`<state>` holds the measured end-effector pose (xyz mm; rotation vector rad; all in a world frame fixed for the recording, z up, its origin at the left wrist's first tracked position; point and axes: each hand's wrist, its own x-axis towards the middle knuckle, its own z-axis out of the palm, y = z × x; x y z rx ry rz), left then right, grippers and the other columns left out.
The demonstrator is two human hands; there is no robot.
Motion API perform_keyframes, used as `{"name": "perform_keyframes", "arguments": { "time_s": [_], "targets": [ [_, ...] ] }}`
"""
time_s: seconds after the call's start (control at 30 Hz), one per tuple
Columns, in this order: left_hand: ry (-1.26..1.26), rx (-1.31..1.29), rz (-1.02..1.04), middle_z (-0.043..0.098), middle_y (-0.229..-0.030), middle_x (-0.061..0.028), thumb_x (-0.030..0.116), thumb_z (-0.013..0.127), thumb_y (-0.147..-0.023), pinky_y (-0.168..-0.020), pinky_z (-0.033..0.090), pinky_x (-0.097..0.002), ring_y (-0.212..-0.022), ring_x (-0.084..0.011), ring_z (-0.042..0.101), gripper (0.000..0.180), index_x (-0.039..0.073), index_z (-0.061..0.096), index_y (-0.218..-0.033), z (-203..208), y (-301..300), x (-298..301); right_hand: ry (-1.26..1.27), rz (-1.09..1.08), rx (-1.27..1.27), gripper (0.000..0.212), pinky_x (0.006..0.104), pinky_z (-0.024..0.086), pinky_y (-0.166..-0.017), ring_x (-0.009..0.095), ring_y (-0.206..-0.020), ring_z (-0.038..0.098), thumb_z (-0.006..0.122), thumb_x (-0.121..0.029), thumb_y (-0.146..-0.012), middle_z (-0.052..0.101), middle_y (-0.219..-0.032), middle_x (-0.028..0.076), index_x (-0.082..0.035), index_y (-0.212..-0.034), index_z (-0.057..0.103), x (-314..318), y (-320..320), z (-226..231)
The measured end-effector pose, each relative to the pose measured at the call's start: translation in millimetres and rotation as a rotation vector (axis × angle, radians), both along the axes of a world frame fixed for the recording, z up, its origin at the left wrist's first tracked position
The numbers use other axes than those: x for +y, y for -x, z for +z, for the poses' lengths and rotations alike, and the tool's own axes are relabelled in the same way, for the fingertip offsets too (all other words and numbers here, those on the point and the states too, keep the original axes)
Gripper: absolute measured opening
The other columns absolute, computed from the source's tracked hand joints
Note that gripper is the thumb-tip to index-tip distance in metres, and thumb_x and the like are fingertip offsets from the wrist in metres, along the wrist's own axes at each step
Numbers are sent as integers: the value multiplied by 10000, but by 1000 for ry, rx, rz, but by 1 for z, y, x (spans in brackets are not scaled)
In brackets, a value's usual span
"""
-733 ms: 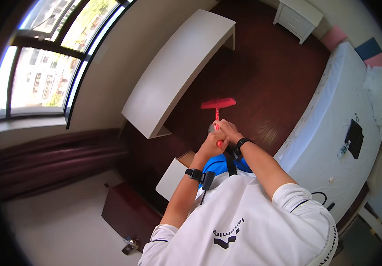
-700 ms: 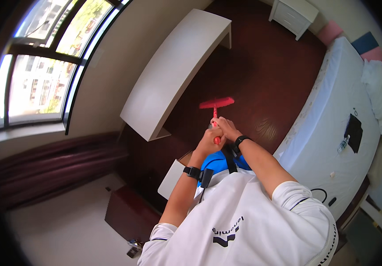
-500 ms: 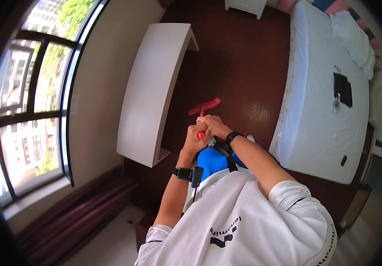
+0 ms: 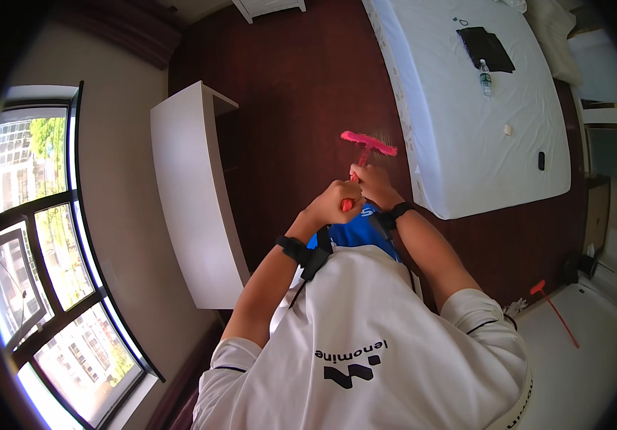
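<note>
Both my hands are wrapped round the red handle of a broom (image 4: 368,142). Its pinkish-red head, with thin bristles showing at the right, hangs over the dark wooden floor beyond my hands. My left hand (image 4: 335,200) is closed near the handle's top end, which pokes out of the fist. Slightly farther along the handle, my right hand (image 4: 377,185) is closed too, nearer the head. The lower handle is foreshortened, and I cannot tell whether the bristles touch the floor.
Left of me stands a white desk (image 4: 187,193) by the window wall. To the right is a bed (image 4: 459,158) with a white sheet, bearing a bottle (image 4: 485,77), a dark cloth (image 4: 486,49) and a black phone-like object (image 4: 541,160). A red long-handled tool (image 4: 558,315) lies lower right.
My view has turned, so desk and bed sit farther left. The broom head has swung right, toward the bed, and my hands have moved right with it, both still gripping the handle.
</note>
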<state>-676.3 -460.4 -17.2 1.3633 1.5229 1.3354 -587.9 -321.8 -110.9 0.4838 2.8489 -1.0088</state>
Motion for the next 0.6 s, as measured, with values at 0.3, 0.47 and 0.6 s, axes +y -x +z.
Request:
{"name": "perform_keyframes", "arguments": {
  "time_s": [0.3,0.47,0.6],
  "targets": [
    [-36,-30,-238,485,-578,-111,17,631,-732,-512,382,-377,-518,-285,483,256,19,429,-576,-12,-5,66,39,-173,-133,169,492,466,-609,367,-691,615,578,-300,-777,627,-703,131,-149,-832,525,42,-28,1],
    [-155,-87,-229,430,-513,-126,25,595,-721,-496,356,-378,-482,-296,461,249,31,421,-542,-11,17,70,91,-262,-88,212,480,456,-601,372,-708,611,542,-348,-805,631,-713,131,-140,-841,527,38,-10,-7],
    [-210,-93,-129,437,-502,-136,28,568,-722,-487,351,-377,-472,-301,460,236,18,416,-542,-5,68,51,74,-214,-28,210,469,475,-614,362,-754,621,549,-340,-794,642,-751,137,-144,-869,564,14,39,-5]
  ]
}}
